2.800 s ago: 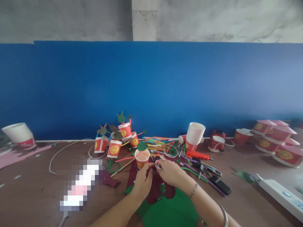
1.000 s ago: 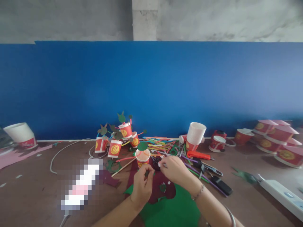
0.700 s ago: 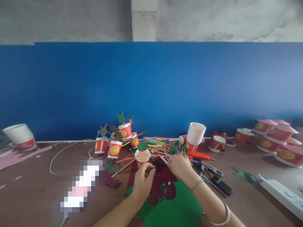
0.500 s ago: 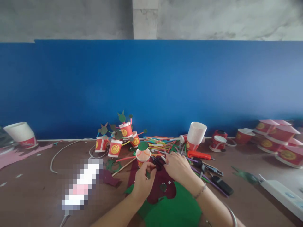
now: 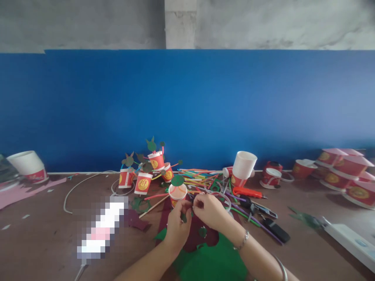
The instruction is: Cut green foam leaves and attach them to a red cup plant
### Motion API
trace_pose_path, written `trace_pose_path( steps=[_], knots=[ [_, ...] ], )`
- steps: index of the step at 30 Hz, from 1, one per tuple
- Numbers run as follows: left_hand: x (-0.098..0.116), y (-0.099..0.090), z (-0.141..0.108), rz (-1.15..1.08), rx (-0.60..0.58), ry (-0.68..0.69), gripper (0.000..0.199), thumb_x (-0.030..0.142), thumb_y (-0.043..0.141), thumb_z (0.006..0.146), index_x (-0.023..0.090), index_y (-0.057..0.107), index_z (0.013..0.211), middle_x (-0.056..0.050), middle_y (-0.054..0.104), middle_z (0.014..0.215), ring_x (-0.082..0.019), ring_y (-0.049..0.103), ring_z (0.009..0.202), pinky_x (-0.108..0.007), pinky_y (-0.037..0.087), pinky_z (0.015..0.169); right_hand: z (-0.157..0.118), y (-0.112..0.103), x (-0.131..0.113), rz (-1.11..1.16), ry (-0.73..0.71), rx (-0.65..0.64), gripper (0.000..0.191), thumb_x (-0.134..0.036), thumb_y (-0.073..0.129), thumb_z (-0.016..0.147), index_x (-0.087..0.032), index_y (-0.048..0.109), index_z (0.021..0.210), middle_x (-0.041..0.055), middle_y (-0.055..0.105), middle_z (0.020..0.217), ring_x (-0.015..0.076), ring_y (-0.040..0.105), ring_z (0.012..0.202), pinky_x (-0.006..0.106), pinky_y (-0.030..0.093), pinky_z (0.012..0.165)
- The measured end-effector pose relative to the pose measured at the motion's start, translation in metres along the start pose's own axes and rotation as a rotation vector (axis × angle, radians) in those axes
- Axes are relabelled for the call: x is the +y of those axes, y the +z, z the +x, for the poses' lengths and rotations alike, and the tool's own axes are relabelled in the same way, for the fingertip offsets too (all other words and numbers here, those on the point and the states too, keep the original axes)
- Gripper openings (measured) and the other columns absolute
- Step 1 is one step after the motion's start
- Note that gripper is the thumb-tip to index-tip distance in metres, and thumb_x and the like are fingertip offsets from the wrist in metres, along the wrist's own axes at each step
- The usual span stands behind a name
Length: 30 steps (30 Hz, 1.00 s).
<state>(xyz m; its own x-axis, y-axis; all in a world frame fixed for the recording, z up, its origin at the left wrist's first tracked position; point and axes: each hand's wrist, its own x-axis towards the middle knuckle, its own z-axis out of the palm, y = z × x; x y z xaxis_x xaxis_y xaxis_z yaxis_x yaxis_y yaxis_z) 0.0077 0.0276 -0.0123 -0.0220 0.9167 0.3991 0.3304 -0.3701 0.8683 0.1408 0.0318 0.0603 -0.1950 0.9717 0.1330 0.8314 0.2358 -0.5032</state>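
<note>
My left hand (image 5: 178, 226) is closed in a pinch just in front of a red and white paper cup (image 5: 177, 193). A small dark green piece (image 5: 183, 217) shows between its fingers. Close beside it my right hand (image 5: 209, 210) pinches too, its fingertips near the left ones; what it holds is too small to make out. The cup has a green paper disc (image 5: 177, 180) on top and an orange straw out at its left side. Dark maroon paper (image 5: 193, 236) and a large green sheet (image 5: 213, 261) lie below my hands.
Several decorated cups (image 5: 143, 184) stand at left. Behind are loose coloured straws (image 5: 196, 180) and a cup stack (image 5: 243, 168). At right lie an orange cutter (image 5: 247, 192), keys, a black fob (image 5: 275, 230) and a white power strip (image 5: 351, 240). A blurred lit device (image 5: 102, 228) lies left.
My right hand has moved left and down from the straws to my left hand, with its fingers drawn into a pinch. My left hand has hardly moved.
</note>
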Motion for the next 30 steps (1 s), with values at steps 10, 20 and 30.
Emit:
trace_pose_path(
  steps=[10, 20, 30],
  knots=[
    [0.003, -0.001, -0.004, -0.092, -0.048, -0.024, 0.042, 0.002, 0.044, 0.065, 0.021, 0.054, 0.101, -0.002, 0.065, 0.085, -0.015, 0.059, 0.076, -0.024, 0.043, 0.068, -0.011, 0.011, -0.019, 0.196, -0.074, -0.030, 0.014, -0.013, 0.055, 0.064, -0.020, 0.052, 0.076, -0.0006, 0.061, 0.075, 0.0138, 0.054, 0.070, 0.021, 0.036, 0.061],
    [0.002, 0.005, -0.005, -0.227, -0.048, -0.051, 0.026, 0.016, 0.051, 0.075, 0.019, 0.051, 0.101, -0.003, 0.061, 0.082, -0.015, 0.058, 0.072, -0.025, 0.045, 0.066, -0.007, 0.011, -0.010, 0.270, -0.060, -0.095, 0.028, -0.004, 0.045, 0.062, -0.020, 0.046, 0.085, -0.0029, 0.058, 0.067, 0.0121, 0.054, 0.063, 0.020, 0.035, 0.057],
    [0.007, -0.002, -0.003, -0.292, -0.010, -0.076, 0.027, 0.042, 0.050, 0.081, 0.016, 0.052, 0.072, 0.000, 0.052, 0.065, -0.013, 0.049, 0.062, -0.021, 0.040, 0.058, -0.001, 0.000, 0.002, 0.336, -0.146, -0.051, 0.022, -0.007, 0.045, 0.065, -0.020, 0.049, 0.082, -0.0043, 0.055, 0.064, 0.0107, 0.051, 0.058, 0.019, 0.036, 0.053]
  ],
)
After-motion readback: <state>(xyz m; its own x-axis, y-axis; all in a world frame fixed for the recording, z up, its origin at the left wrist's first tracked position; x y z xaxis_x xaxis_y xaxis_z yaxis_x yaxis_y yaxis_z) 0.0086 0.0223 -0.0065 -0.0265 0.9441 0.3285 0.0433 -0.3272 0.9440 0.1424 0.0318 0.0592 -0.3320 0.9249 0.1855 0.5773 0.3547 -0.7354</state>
